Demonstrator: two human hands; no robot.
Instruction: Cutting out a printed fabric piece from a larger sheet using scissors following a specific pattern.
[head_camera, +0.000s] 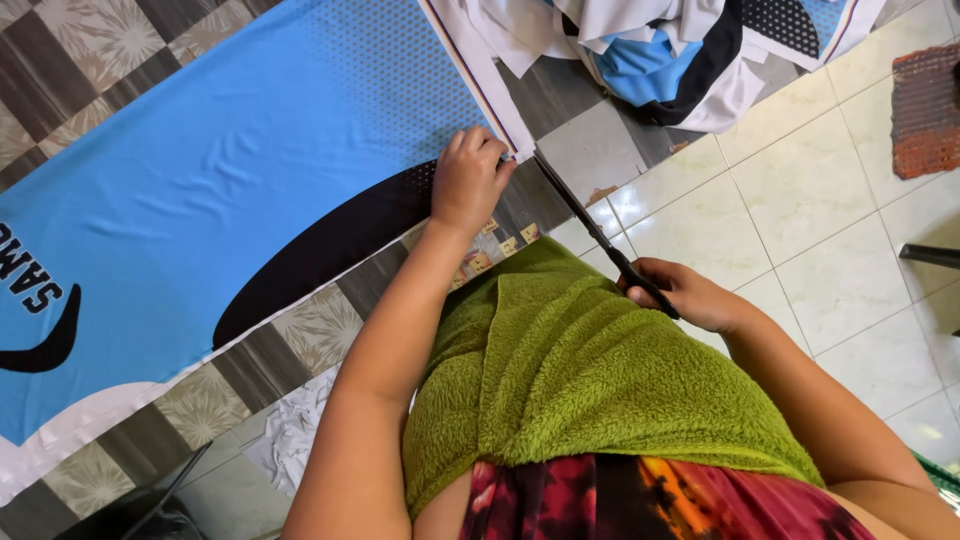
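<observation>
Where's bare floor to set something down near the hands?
Free: pale glossy floor tiles right of the black scissors, below the heap of cut fabric pieces. Crowded: the blue printed cloth fills the left, pinned by the left hand.

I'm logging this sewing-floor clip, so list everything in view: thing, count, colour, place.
printed fabric panel: one, blue with black curve and white edge, spread on the floor, left
scissors: one, dark, tips at the panel's edge
fabric offcuts pile: one, white, blue, black, top centre
green towel: one, over the lap
floor tiles: cream at right, patterned grey at left
mat: one, reddish-brown, top right
left hand: pressing the panel's edge
right hand: gripping the scissors' handles
</observation>
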